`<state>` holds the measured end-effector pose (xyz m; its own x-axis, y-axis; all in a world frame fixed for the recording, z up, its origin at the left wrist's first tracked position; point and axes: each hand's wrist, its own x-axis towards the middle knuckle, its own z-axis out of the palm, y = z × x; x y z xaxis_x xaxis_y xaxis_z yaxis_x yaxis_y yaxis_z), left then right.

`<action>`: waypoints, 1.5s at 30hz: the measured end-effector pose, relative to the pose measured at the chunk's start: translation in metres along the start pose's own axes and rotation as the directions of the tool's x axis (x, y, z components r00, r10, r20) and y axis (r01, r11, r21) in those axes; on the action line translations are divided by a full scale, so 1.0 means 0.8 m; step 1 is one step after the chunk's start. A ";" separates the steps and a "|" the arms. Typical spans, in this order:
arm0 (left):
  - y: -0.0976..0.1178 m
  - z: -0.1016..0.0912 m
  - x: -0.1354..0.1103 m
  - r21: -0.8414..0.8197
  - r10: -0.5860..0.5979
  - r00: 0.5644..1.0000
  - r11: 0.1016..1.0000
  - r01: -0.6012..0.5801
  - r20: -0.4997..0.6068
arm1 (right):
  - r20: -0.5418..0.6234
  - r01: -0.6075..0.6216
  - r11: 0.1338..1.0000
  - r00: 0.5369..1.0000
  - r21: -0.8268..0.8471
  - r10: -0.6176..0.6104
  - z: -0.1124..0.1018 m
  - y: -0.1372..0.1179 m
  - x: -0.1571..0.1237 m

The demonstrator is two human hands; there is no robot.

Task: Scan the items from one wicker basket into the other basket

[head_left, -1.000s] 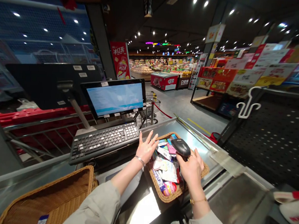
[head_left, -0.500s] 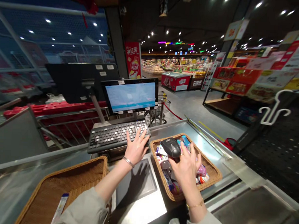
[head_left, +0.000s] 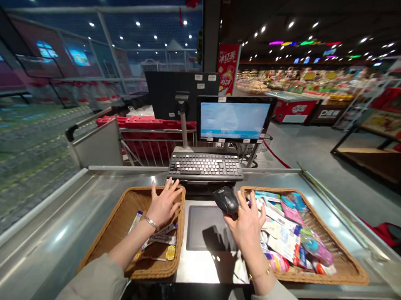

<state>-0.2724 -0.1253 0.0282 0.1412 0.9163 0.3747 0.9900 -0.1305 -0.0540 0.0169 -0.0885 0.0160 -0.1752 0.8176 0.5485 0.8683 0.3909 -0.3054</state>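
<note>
In my right hand [head_left: 248, 222] is a black handheld barcode scanner [head_left: 226, 200], its head tipped up and to the left. My left hand [head_left: 164, 204] holds nothing; its fingers are spread over the right part of the left wicker basket [head_left: 102, 234]. Inside that basket lie a few thin wrapped packets [head_left: 164, 238] and a stick with a yellow round top [head_left: 170, 253], partly hidden by my left arm. Right of the scanner, the right wicker basket [head_left: 352, 270] is heaped with colourful small packages [head_left: 283, 237].
A keyboard [head_left: 206, 166] stands at the counter's back edge, below a lit monitor [head_left: 234, 120]. Between the baskets a dark flat pad [head_left: 210, 229] is set in the metal counter [head_left: 65, 223]. A second screen [head_left: 176, 95] faces away, with red barriers [head_left: 143, 147] behind it.
My view has turned left. My left hand has moved from the keyboard to above the left basket. My right hand still holds the scanner, now left of the right basket's contents.
</note>
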 end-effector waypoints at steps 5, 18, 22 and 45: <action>-0.046 0.031 -0.056 0.008 -0.093 0.983 0.996 0.092 0.160 | 0.090 0.085 0.996 0.992 0.035 -0.088 0.031 -0.027 -0.013; -0.091 0.111 -0.109 -0.077 0.121 0.826 0.993 -0.094 0.551 | 0.189 0.135 0.990 0.972 0.048 -0.141 0.060 -0.064 -0.030; -0.099 0.124 -0.124 -0.126 0.205 0.768 0.979 -0.161 0.607 | 0.202 0.138 0.989 0.968 0.054 -0.147 0.062 -0.067 -0.031; -0.125 0.132 -0.113 -0.076 -0.085 0.850 0.986 0.146 0.519 | 0.239 0.133 0.989 0.960 0.059 -0.144 0.071 -0.062 -0.024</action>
<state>-0.3844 -0.1552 -0.0979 0.0352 0.9869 -0.1574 0.9971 -0.0241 0.0715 -0.0492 -0.0997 -0.0241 -0.4039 0.8301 0.3844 0.8081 0.5207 -0.2753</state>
